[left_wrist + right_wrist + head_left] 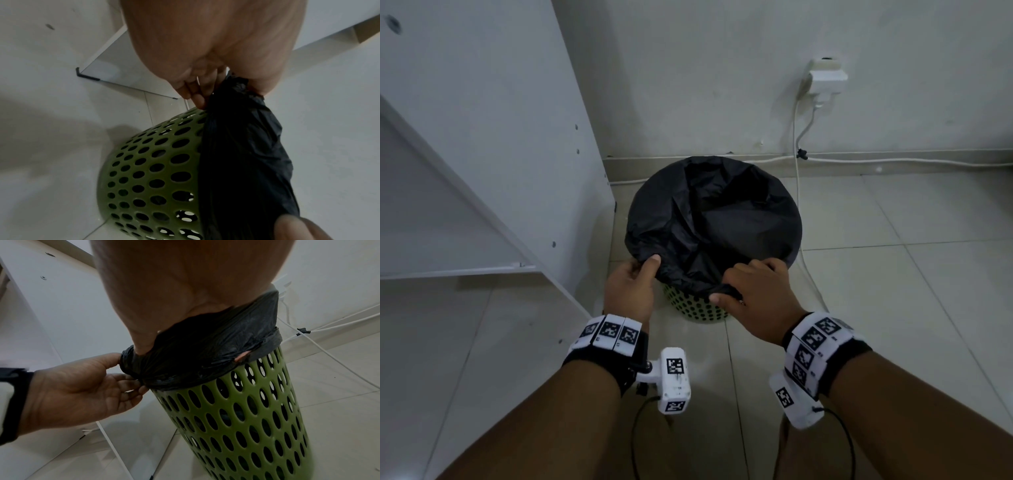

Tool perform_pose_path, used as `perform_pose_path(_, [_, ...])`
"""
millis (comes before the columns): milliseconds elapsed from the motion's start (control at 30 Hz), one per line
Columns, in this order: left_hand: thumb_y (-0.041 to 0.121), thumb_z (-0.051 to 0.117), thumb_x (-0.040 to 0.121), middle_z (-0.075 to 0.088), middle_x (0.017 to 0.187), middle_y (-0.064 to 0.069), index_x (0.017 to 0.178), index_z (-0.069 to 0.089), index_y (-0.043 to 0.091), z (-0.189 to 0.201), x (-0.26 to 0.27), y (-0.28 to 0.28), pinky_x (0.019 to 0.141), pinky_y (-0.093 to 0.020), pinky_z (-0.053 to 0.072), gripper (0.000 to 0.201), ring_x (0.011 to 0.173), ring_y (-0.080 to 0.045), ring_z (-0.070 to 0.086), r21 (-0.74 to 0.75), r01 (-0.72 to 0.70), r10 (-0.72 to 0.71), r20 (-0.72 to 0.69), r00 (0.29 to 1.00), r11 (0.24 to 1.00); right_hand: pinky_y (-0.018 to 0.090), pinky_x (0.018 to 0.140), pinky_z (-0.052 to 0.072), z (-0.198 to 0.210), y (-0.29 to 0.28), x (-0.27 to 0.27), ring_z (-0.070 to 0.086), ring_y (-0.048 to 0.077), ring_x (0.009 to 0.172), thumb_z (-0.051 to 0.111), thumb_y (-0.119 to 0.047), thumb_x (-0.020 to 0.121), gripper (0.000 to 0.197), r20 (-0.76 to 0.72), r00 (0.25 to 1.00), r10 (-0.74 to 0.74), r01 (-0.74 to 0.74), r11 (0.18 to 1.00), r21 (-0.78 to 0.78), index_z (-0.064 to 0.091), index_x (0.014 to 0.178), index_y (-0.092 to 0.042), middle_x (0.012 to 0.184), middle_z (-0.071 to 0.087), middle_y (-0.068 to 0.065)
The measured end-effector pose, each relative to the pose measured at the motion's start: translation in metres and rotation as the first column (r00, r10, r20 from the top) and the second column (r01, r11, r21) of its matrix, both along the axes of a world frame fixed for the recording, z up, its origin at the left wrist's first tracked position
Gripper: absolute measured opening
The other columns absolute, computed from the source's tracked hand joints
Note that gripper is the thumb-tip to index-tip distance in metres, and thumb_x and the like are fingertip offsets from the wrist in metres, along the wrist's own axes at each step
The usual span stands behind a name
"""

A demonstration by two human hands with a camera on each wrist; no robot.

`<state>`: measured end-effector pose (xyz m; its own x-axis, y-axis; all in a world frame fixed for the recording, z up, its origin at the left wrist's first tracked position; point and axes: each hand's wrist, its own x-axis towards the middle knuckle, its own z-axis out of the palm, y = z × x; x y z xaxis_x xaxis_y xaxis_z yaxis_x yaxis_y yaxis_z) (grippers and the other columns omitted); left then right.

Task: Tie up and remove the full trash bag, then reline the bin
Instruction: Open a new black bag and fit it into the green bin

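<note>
Two bare hands are working at the near rim of a round green plastic bin with punched holes (700, 308), which is standing on the pale tiled floor (893, 291) at the centre of the head view, close to the white wall (722, 85). A black plastic trash bag (722, 219) is lining the bin, its mouth stretched open and its edge folded down over the rim, covering the upper band of the green wall.

The left hand (630, 291), at lower centre left of the head view, is gripping the bag's folded edge, its thumb lying on top of the plastic and its fingers (193, 92) curling beneath it against the rim. The right hand (753, 294), just right of it, is pinching a bunched fold of the same edge between thumb and curled fingers (753, 267). In the right wrist view a small tear in the plastic is showing something pinkish; what it is I cannot tell.

Both wrists are wearing black bands with white marker blocks. A white panelled cabinet (482, 154) is filling the left of the frame, just beside the bin. At upper right, a white wall plug (825, 77) is feeding a white cable (799, 192) that is running down the wall and past the right side of the bin.
</note>
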<state>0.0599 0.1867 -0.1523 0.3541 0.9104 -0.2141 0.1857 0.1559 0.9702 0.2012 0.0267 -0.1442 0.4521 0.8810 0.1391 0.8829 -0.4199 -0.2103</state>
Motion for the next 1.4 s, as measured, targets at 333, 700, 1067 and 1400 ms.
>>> perform_pose_path(333, [0.048, 0.061, 0.091, 0.066, 0.088, 0.019, 0.088, 0.073, 0.035, 0.003, -0.003, 0.004, 0.094, -0.037, 0.047, 0.018, 0.099, -0.018, 0.062, -0.081, 0.106, -0.115, -0.107, 0.988, 0.991, 0.038, 0.088, 0.03, 0.002, 0.0, 0.0, 0.052, 0.017, 0.078, 0.032, -0.067, 0.085, 0.048, 0.004, 1.0, 0.008, -0.008, 0.999, -0.031, 0.056, 0.08, -0.026, 0.074, 0.049, -0.01])
perform_pose_path(700, [0.042, 0.062, 0.093, 0.063, 0.086, 0.021, 0.092, 0.066, 0.037, 0.003, 0.001, -0.003, 0.083, -0.026, 0.038, 0.007, 0.091, -0.013, 0.061, -0.021, 0.036, -0.037, -0.029, 0.999, 0.999, 0.037, 0.088, 0.029, 0.004, 0.002, -0.001, 0.053, 0.017, 0.078, 0.032, -0.067, 0.084, 0.048, 0.002, 1.0, -0.004, 0.004, 1.0, -0.026, 0.057, 0.081, -0.026, 0.073, 0.048, -0.011])
perform_pose_path(1067, [0.054, 0.069, 0.079, 0.07, 0.092, 0.009, 0.088, 0.067, 0.03, 0.007, 0.001, 0.009, 0.094, -0.035, 0.048, 0.026, 0.1, -0.02, 0.066, -0.157, 0.037, -0.039, -0.011, 0.999, 0.987, 0.036, 0.091, 0.025, 0.011, 0.008, -0.014, 0.056, 0.015, 0.085, 0.028, -0.068, 0.081, 0.05, -0.086, 0.996, -0.027, 0.022, 0.998, -0.057, 0.058, 0.088, -0.029, 0.083, 0.057, -0.009])
perform_pose_path(1400, [0.034, 0.077, 0.085, 0.073, 0.115, -0.006, 0.12, 0.064, 0.011, 0.005, 0.0, -0.018, 0.078, -0.032, 0.056, 0.044, 0.1, -0.02, 0.069, -0.536, 0.109, -0.004, 0.194, 0.981, 0.837, 0.028, 0.103, 0.031, 0.015, -0.004, -0.022, 0.046, 0.025, 0.123, 0.067, -0.04, 0.085, 0.057, -0.626, 0.618, -0.475, 0.786, 0.392, 0.478, 0.052, 0.127, -0.007, 0.13, 0.05, 0.011])
